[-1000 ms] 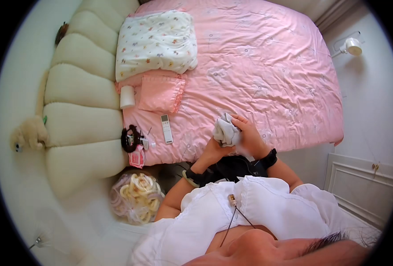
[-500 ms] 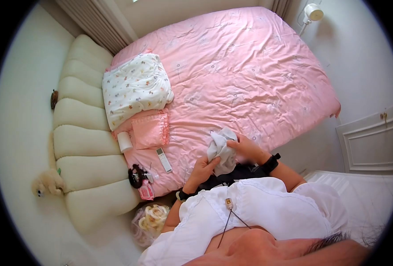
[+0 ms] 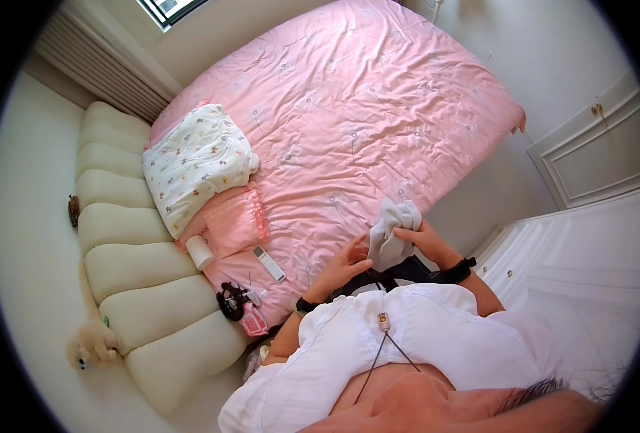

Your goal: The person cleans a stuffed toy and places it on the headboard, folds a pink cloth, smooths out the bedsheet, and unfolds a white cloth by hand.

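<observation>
A crumpled light grey cloth (image 3: pixel 391 234) hangs in front of my body, above the near edge of the pink bed (image 3: pixel 334 130). My right hand (image 3: pixel 426 242) grips the cloth at its right side, thumb on top. On the cloth's left side is my left hand (image 3: pixel 348 264), its fingers apart and its fingertips close to the fabric; whether they touch it is unclear. Dark bands are on both wrists.
On the bed's left lie a patterned white quilt (image 3: pixel 199 162), a pink pillow (image 3: pixel 235 222), a white roll (image 3: pixel 200 252), a remote (image 3: pixel 269 264) and a pink packet (image 3: pixel 253 320). A padded headboard (image 3: pixel 132 267) stands left; white drawers (image 3: pixel 522 252) are at right.
The view has turned, and the bed appears shifted left. My left hand has loosened from the cloth and its fingers have spread. The cloth now hangs mainly from my right hand.
</observation>
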`<state>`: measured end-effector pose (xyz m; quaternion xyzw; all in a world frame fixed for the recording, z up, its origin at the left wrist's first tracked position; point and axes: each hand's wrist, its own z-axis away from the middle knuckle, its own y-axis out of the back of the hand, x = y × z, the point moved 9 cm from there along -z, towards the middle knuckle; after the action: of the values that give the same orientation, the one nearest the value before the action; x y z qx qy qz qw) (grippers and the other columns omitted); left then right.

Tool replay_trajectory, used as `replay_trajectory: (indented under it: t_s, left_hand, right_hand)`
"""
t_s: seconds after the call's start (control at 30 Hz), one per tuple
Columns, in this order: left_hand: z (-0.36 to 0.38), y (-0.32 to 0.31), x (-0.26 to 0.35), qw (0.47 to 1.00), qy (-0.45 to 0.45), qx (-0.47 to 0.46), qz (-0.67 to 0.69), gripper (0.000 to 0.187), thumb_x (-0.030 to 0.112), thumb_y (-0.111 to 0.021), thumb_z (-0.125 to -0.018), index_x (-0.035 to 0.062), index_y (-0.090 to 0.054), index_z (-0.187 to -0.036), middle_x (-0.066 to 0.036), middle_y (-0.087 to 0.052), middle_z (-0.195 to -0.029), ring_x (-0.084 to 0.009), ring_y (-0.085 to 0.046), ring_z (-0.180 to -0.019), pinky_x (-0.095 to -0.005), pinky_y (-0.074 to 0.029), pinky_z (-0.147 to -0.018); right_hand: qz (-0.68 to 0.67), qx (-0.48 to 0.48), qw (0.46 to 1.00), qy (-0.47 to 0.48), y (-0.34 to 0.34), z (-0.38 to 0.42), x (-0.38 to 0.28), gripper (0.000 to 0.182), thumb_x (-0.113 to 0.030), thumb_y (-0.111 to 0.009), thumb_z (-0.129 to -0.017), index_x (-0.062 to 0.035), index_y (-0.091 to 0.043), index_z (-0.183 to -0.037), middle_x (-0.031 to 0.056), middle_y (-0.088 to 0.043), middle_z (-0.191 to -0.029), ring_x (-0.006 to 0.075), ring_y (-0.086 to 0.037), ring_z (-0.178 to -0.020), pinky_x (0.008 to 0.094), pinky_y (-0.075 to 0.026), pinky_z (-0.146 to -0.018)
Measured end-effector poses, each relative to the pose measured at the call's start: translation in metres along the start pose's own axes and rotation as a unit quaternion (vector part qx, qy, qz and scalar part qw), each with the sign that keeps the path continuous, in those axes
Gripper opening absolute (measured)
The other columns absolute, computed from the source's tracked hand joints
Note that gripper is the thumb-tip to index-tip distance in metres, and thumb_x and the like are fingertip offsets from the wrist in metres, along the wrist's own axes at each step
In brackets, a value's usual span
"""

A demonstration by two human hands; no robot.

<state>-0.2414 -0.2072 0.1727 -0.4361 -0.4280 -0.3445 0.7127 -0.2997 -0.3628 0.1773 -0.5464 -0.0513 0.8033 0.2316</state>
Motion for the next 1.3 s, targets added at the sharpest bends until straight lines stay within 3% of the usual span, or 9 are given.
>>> replay_trajectory:
  t_s: [0.2, 0.3, 0.57, 0.77, 0.87, 1.0, 1.07, 1.13, 1.3]
  left_hand:
    - [-0.016, -0.001, -0.022, 0.999, -0.006, -0.038, 0.013, 0.066, 0.022, -0.065, -0.089, 0.0003, -0.033, -0.142, -0.015, -0.055, -0.125, -0.0184, -0.055, -0.11, -0.0301, -0.046, -0.092]
    - [-0.015, 0.059, -0.093, 0.989, 0.12, 0.067, 0.053, 0.062, 0.027, -0.065, -0.089, -0.0005, -0.039, -0.139, -0.015, -0.057, -0.123, -0.0189, -0.054, -0.113, -0.0293, -0.045, -0.092]
    - [0.012, 0.267, -0.208, 0.844, 0.243, 0.26, -0.401, 0.098, 0.047, -0.076, -0.071, 0.0005, -0.03, -0.144, -0.025, -0.033, -0.146, -0.0372, -0.025, -0.139, -0.0442, -0.028, -0.11]
    - [0.038, 0.223, -0.253, 0.769, 0.434, 0.174, -0.436, 0.106, 0.055, -0.078, -0.064, 0.0254, -0.022, -0.149, -0.019, -0.012, -0.155, -0.0445, -0.003, -0.142, -0.0572, -0.027, -0.108]
    - [0.065, 0.185, -0.285, 0.774, 0.397, 0.172, -0.463, 0.098, 0.056, -0.078, -0.063, 0.0298, -0.033, -0.145, -0.014, -0.012, -0.156, -0.0485, -0.011, -0.139, -0.0571, -0.031, -0.107]
    - [0.044, 0.215, -0.311, 0.814, 0.379, 0.015, -0.439, 0.079, 0.05, -0.075, -0.068, 0.0148, -0.05, -0.134, -0.02, -0.042, -0.14, -0.043, -0.042, -0.126, -0.0472, -0.039, -0.103]
    - [0.011, 0.267, -0.298, 0.817, 0.393, 0.109, -0.407, 0.079, 0.048, -0.074, -0.071, 0.0115, -0.048, -0.136, -0.022, -0.053, -0.129, -0.0402, -0.046, -0.122, -0.0399, -0.039, -0.102]
    - [-0.038, 0.307, -0.247, 0.794, 0.186, 0.286, -0.503, 0.084, 0.049, -0.072, -0.073, 0.0152, -0.038, -0.142, -0.022, -0.037, -0.144, -0.0434, -0.034, -0.131, -0.0496, -0.034, -0.106]
    - [-0.11, 0.299, -0.184, 0.781, 0.252, 0.312, -0.478, 0.098, 0.052, -0.07, -0.073, 0.0235, -0.017, -0.15, -0.015, 0.004, -0.157, -0.0494, 0.004, -0.14, -0.0765, -0.015, -0.099]
  right_hand:
    - [0.147, -0.103, 0.982, -0.066, -0.035, 0.015, 0.019, 0.035, -0.019, -0.065, -0.089, -0.0019, -0.06, -0.12, 0.0034, -0.065, -0.106, 0.0116, -0.059, -0.094, 0.0276, -0.048, -0.08]
    - [0.151, -0.048, 0.986, -0.049, -0.01, 0.012, 0.019, 0.033, -0.022, -0.064, -0.089, -0.0014, -0.064, -0.114, 0.0022, -0.066, -0.101, 0.0116, -0.061, -0.089, 0.0264, -0.048, -0.077]
    - [0.171, 0.106, 0.976, -0.086, 0.097, 0.031, 0.03, 0.032, -0.019, -0.066, -0.087, 0.0002, -0.063, -0.112, 0.0014, -0.065, -0.095, 0.0099, -0.059, -0.085, 0.0272, -0.048, -0.074]
    - [0.194, 0.108, 0.946, -0.235, 0.098, 0.045, 0.075, 0.032, -0.018, -0.066, -0.087, -0.0003, -0.063, -0.113, 0.0027, -0.065, -0.099, 0.0114, -0.06, -0.088, 0.0273, -0.048, -0.077]
    - [0.16, 0.107, 0.941, -0.278, 0.105, 0.042, 0.1, 0.029, -0.017, -0.067, -0.086, -0.002, -0.065, -0.11, 0.0017, -0.066, -0.097, 0.0112, -0.061, -0.086, 0.0264, -0.048, -0.075]
    - [0.163, 0.075, 0.946, -0.271, 0.091, 0.027, 0.103, 0.028, -0.017, -0.067, -0.086, -0.0024, -0.065, -0.11, 0.0012, -0.066, -0.096, 0.0101, -0.06, -0.084, 0.0254, -0.047, -0.072]
    - [0.176, 0.078, 0.945, -0.264, 0.101, 0.024, 0.11, 0.029, -0.017, -0.067, -0.086, -0.0022, -0.064, -0.111, 0.0017, -0.066, -0.098, 0.0102, -0.06, -0.085, 0.0257, -0.048, -0.073]
    - [0.137, 0.109, 0.952, -0.25, 0.108, 0.029, 0.11, 0.03, -0.016, -0.067, -0.087, -0.0014, -0.064, -0.112, 0.0029, -0.066, -0.1, 0.0117, -0.061, -0.088, 0.027, -0.048, -0.077]
    - [0.108, 0.174, 0.953, -0.223, 0.137, 0.055, 0.128, 0.033, -0.016, -0.066, -0.087, 0.0, -0.062, -0.115, 0.0051, -0.066, -0.104, 0.015, -0.061, -0.095, 0.0298, -0.048, -0.084]
